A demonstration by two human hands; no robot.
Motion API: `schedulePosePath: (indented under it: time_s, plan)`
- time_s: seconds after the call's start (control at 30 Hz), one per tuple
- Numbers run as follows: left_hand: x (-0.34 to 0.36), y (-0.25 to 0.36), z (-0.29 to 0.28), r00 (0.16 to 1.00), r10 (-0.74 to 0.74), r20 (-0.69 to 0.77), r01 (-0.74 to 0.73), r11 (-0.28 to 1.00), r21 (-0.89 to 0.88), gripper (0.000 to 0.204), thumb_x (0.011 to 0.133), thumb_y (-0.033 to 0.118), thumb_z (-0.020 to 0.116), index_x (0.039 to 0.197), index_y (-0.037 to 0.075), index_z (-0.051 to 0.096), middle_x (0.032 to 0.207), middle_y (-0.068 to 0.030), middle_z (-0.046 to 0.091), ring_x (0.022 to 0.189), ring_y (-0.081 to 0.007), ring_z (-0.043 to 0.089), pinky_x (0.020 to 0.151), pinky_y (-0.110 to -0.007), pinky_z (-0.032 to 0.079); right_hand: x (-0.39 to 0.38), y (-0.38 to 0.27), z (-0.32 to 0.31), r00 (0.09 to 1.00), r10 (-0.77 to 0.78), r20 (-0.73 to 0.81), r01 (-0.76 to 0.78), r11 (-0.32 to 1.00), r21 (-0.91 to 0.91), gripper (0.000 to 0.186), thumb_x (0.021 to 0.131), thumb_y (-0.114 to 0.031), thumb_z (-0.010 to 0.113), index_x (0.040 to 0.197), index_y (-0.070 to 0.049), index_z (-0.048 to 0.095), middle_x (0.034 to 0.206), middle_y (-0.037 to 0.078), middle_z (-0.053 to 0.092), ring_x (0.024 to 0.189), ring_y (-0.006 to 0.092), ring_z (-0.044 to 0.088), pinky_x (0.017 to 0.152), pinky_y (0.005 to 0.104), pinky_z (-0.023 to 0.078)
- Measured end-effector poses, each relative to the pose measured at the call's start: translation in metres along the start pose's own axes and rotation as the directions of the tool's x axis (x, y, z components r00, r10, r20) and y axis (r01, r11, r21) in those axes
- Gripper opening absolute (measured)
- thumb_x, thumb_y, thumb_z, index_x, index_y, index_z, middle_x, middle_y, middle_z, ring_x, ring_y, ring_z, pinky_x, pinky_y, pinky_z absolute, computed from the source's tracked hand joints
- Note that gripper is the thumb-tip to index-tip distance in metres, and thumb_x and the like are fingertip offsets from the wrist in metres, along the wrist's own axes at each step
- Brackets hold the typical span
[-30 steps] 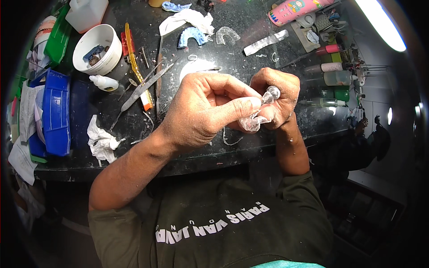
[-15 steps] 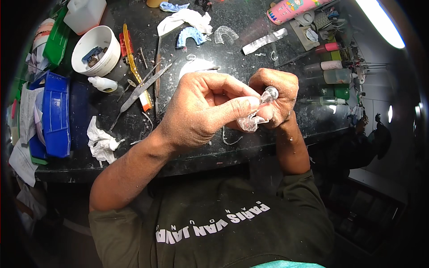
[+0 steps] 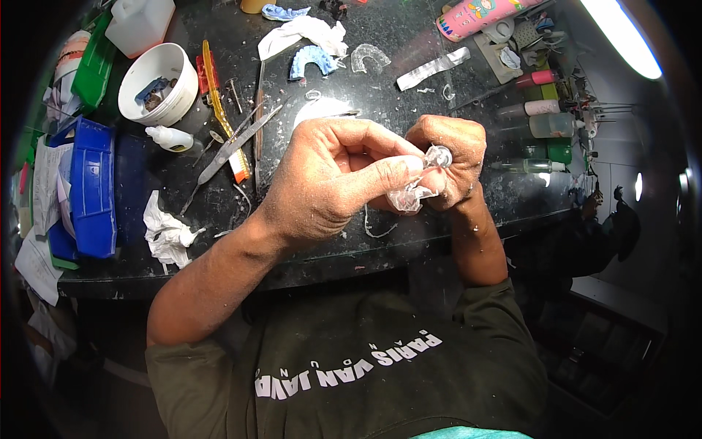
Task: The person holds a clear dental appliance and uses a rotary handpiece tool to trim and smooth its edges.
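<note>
My left hand (image 3: 333, 175) pinches a clear plastic dental tray (image 3: 409, 197) between thumb and fingertips, in front of my chest and over the near part of the bench. Facing it, my right hand (image 3: 453, 157) is curled into a fist. At that fist's thumb side shows a small round disc (image 3: 441, 156), shiny and greyish, touching or almost touching the upper part of the tray. It looks like the tip of a hand tool whose body my fingers hide. Pale dust coats both hands.
Farther back lie a blue dental impression (image 3: 312, 61), another clear tray (image 3: 371, 58) and a white cloth (image 3: 303, 35). Left of my hands are a metal spatula (image 3: 234, 148), a white bucket (image 3: 159, 84), a dropper bottle (image 3: 170, 139), crumpled tissue (image 3: 170, 232) and a blue bin (image 3: 91, 190).
The disc has shifted slightly left and down, and its round face shows more. My right fist has moved a touch leftward; my left hand is nearly unmoved.
</note>
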State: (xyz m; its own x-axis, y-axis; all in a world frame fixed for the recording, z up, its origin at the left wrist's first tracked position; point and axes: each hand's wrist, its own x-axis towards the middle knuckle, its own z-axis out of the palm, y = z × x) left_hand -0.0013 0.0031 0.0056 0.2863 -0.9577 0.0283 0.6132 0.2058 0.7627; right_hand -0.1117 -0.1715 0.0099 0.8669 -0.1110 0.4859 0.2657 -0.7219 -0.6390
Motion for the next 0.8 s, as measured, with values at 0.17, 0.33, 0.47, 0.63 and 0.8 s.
schedulePosePath:
  time_s: [0.17,0.33,0.47,0.63,0.8]
  plan:
    - [0.002,0.002,0.0,0.994,0.104,-0.033,-0.098,0.983,0.156,0.016,0.088,0.0,0.065,0.102,-0.007,0.065,0.093,-0.0143,0.069,0.083,-0.0152,0.068,0.071,-0.028,0.06,0.002,-0.006,-0.002,0.999,-0.01,-0.044,0.009,1.0,-0.027,0.053,0.078,-0.05,0.073,0.068,-0.001,0.057,0.057,0.005,0.05,0.047,0.0152,0.049,0.045,0.0281,0.037]
    - [0.003,0.002,0.003,0.93,0.336,-0.15,-0.192,0.79,0.582,0.018,0.087,-0.005,0.064,0.105,-0.006,0.065,0.095,-0.0123,0.067,0.084,-0.0137,0.068,0.073,-0.025,0.058,0.005,-0.019,-0.003,0.989,-0.056,-0.138,0.051,0.998,-0.041,0.012,0.077,-0.005,0.076,0.08,-0.001,0.065,0.056,0.005,0.057,0.046,0.0097,0.053,0.045,0.0241,0.04]
    - [0.004,0.007,0.002,0.947,0.314,-0.073,-0.175,0.692,0.7,0.018,0.088,-0.003,0.064,0.106,-0.005,0.065,0.096,-0.0118,0.066,0.087,-0.0136,0.067,0.074,-0.025,0.058,0.006,-0.023,-0.01,0.996,-0.006,-0.09,0.0,0.998,-0.063,0.007,0.078,-0.001,0.072,0.081,0.0,0.066,0.058,0.007,0.06,0.047,0.0106,0.056,0.045,0.0241,0.041]
    - [0.006,0.001,-0.004,0.993,0.048,-0.107,-0.006,0.932,0.361,0.019,0.089,-0.001,0.064,0.106,-0.009,0.063,0.1,-0.0134,0.066,0.088,-0.0157,0.067,0.079,-0.028,0.058,0.004,-0.024,-0.013,0.988,0.072,-0.134,-0.07,0.997,0.023,0.005,0.082,-0.002,0.067,0.081,0.002,0.065,0.06,0.005,0.059,0.051,0.0084,0.053,0.048,0.0229,0.041]
    - [0.007,0.001,-0.007,0.996,-0.017,-0.083,0.031,0.985,0.169,0.021,0.091,0.003,0.062,0.108,-0.009,0.061,0.102,-0.0136,0.065,0.092,-0.0174,0.066,0.081,-0.035,0.06,0.001,-0.018,-0.017,0.925,0.369,-0.089,-0.318,0.881,0.351,0.007,0.087,-0.005,0.061,0.084,-0.002,0.055,0.068,-0.002,0.054,0.059,0.004,0.047,0.052,0.0201,0.036]
